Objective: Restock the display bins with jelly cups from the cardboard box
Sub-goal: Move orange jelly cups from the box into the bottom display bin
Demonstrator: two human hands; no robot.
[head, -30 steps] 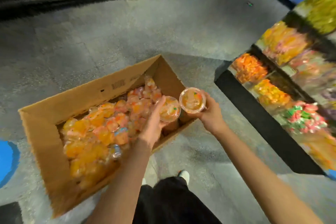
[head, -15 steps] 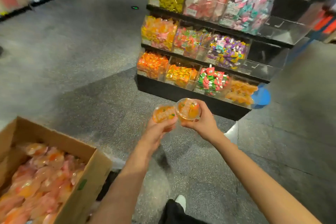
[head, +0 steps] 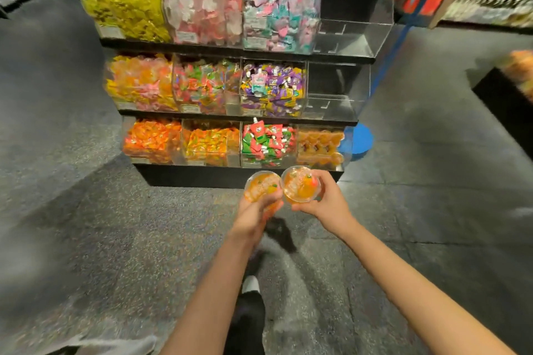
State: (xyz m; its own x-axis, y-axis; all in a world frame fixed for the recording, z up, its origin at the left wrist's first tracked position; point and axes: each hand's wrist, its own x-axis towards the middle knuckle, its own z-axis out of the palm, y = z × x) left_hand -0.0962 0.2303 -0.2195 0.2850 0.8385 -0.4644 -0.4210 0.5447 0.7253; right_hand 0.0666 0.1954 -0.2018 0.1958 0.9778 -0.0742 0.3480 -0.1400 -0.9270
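Motion blur smears the shelf's display bins (head: 320,147) and their labels; the cardboard box is out of view. The left hand (head: 253,216) has its fingers curled around one jelly cup (head: 261,186), the right hand (head: 326,204) around a second cup (head: 300,184), rims nearly touching just before the lowest right-hand bin.

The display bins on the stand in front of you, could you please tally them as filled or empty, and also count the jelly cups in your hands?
Filled bins: 10, for example the yellow one at top left.
Empty bins: 2, top right and middle right.
Jelly cups: 2, one in the left hand and one in the right hand.
Total: 12 bins, 2 cups.
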